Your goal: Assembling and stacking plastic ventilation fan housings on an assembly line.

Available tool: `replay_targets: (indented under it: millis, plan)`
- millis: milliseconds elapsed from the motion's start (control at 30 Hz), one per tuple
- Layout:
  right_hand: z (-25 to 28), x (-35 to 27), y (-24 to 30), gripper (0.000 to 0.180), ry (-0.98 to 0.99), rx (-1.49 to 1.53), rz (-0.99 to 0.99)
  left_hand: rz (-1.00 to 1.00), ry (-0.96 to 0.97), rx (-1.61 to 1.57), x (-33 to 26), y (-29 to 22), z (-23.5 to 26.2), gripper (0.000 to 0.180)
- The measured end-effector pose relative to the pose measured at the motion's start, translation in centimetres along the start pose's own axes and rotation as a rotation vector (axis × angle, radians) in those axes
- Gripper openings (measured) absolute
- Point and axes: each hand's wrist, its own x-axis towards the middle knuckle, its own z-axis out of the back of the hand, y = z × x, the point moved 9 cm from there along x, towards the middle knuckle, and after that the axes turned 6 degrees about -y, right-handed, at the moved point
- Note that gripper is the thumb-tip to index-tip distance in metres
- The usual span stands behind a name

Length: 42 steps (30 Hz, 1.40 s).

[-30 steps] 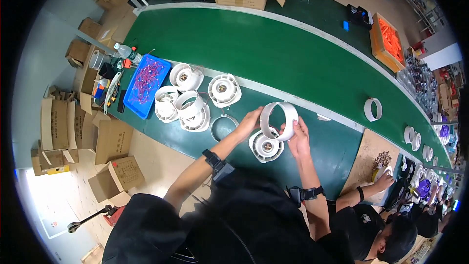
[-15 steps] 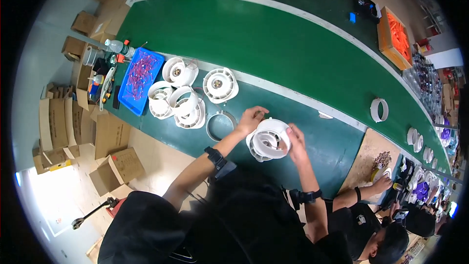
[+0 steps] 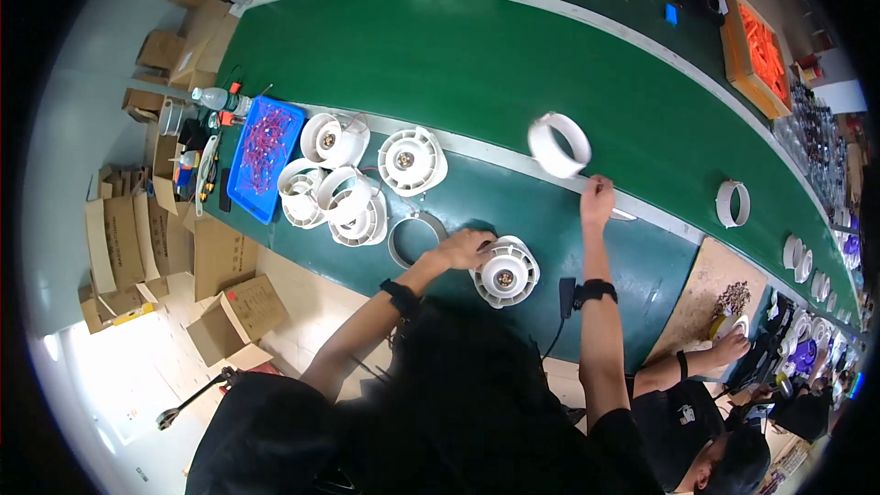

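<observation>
Just in front of me, a round white fan housing [image 3: 504, 279] with a ribbed rim and a metallic hub lies on the near worktop. My left hand [image 3: 465, 249] grips its upper left edge, fingers curled over the rim. Stretched out to the far right, my right hand [image 3: 598, 201] is closed at the near edge of a wide white ring [image 3: 559, 145]. That ring is tilted over the border of the bright green surface and slightly blurred; the exact fingertip contact is hard to see. A thinner grey ring [image 3: 415, 240] lies left of my left hand.
Several white fan housings [image 3: 408, 161] stand to the left, some topped with rings. Beside them is a blue tray [image 3: 266, 211] of red wires. Another white ring [image 3: 732, 203] sits on the green surface at right. A co-worker's hand [image 3: 732, 346] is at a brown board [image 3: 683, 312].
The white ring has come off the fan housing and moved far right with my right hand, exposing the hub. My left hand has shifted slightly down onto the housing's edge.
</observation>
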Motion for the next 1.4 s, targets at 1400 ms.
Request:
replay_targets:
  millis: [1400]
  plan:
    - [-3.5,-15.8,-3.9,0.028,0.831,0.107,-0.135,0.326,-0.678,0.13,-11.9,10.1,9.0,0.043]
